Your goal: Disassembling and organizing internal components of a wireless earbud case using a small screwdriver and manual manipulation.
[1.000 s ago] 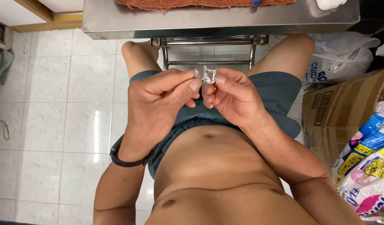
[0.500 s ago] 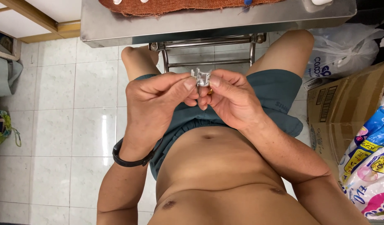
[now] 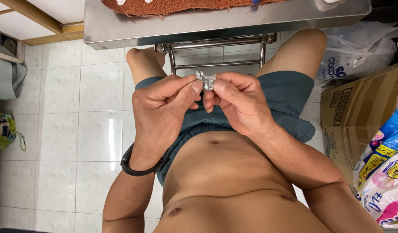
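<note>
A white tiled floor (image 3: pixel 56 116) fills the left of the view, and a steel table (image 3: pixel 225 21) runs across the top with a rust-coloured woven mat (image 3: pixel 177 5) lying on it. Steel bars (image 3: pixel 216 43) of the table's frame show beneath its edge. At the right stands a brown cardboard box (image 3: pixel 358 108), with a white plastic bag (image 3: pixel 363 47) behind it and bright printed packets (image 3: pixel 384 181) in front. A green bag (image 3: pixel 4 131) sits at the far left edge.

The person sits with knees under the table, wearing teal shorts (image 3: pixel 276 95) and a black wristband (image 3: pixel 136 166) on the left wrist.

Both hands meet above the lap, just below the table's edge. The left hand (image 3: pixel 164 108) and the right hand (image 3: pixel 238 101) each pinch one side of a small silvery metal clip (image 3: pixel 206 80) between thumb and forefinger. Each grip is narrow and closed on the clip, which is held between the fingertips, clear of the table and shorts. Its exact shape is too small to tell.
</note>
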